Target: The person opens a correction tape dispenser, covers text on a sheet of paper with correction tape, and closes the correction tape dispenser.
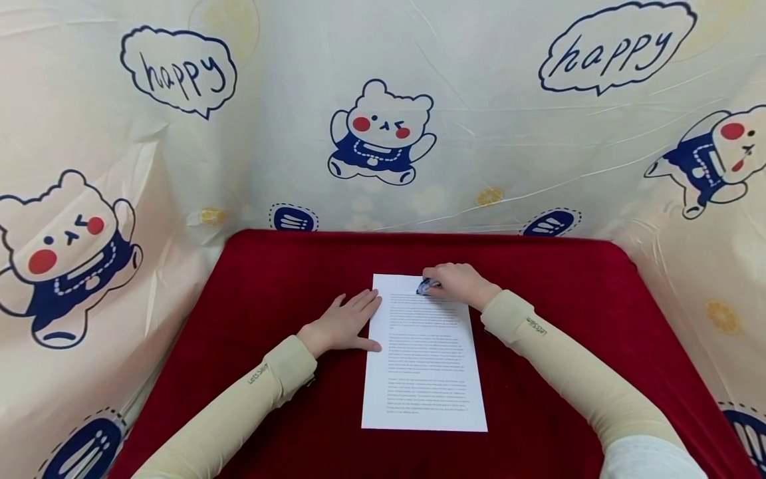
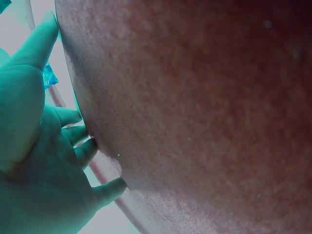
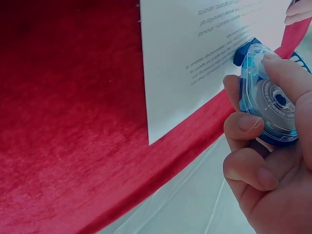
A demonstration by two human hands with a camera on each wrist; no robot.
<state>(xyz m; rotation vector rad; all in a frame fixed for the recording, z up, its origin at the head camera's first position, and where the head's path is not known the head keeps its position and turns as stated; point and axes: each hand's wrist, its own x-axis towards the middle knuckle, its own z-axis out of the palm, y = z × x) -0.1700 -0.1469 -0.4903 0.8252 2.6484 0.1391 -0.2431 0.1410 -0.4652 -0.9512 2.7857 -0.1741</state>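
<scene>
Nearest the camera I note beige sleeves (image 1: 221,416). The right grip (image 1: 463,283) pinches the correction tape (image 3: 268,95) between thumb and fingers, over the upper printed sheet (image 1: 425,372); the left grip (image 1: 342,324), fingers extended, touches its left edge.

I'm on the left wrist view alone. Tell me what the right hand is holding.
Observer: In the right wrist view, the right hand grips a clear-and-blue tape dispenser.
Operator: Give me its position.
Observer: From the head view, it is at the upper part of a white sheet, close to the far edge.
Operator: Now describe what is on that sheet.
Observer: It is printed with small text, set out in several paragraphs down the page.
</scene>
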